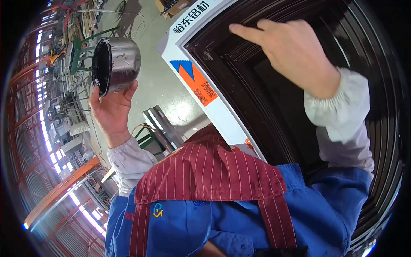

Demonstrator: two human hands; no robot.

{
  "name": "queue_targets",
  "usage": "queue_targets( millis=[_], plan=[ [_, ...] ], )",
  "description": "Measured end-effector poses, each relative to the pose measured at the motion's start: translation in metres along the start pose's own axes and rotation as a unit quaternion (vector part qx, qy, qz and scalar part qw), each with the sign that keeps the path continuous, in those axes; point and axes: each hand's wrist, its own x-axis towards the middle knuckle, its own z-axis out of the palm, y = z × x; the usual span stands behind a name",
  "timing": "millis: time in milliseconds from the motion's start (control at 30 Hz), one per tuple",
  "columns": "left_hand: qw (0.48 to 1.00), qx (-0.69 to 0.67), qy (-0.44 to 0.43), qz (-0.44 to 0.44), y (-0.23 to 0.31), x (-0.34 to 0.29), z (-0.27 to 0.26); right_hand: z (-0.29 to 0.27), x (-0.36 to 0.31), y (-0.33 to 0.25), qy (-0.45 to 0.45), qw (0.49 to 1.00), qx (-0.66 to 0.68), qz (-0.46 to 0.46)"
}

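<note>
My left hand (113, 110) is closed on a shiny metal pot (126, 60), gripping it low down with the thumb and fingers apart around its wall. The pot is tilted so its mouth faces left, and its inside and rim are coated with black matter. My right hand (291, 49) is over a dark brown panelled door (295, 100), index finger stretched out toward the grooved moulding near the frame corner. Its other fingers are partly curled and partly hidden beneath the hand; nothing shows in it. Whether the fingertip touches the moulding I cannot tell.
White protective film (229, 126) with printing and an orange and blue patch covers the door's frame edge. Green metal stands (79, 53) are at the left beyond the pot. Long metal profiles (160, 126) lie below the film's edge. A cardboard box (173, 8) sits at the top.
</note>
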Motion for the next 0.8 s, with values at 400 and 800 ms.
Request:
queue_targets(
  millis=[400, 800],
  plan=[
    [1.0, 0.007, 0.007, -0.006, -0.006, 0.008, 0.004, 0.024, 0.017, -0.041, -0.057, 0.959, 0.27, 0.064],
    [1.0, 0.01, 0.01, 0.0, -0.003, 0.011, -0.005, -0.032, 0.002, -0.039, -0.224, 0.96, 0.163, -0.035]
  ],
)
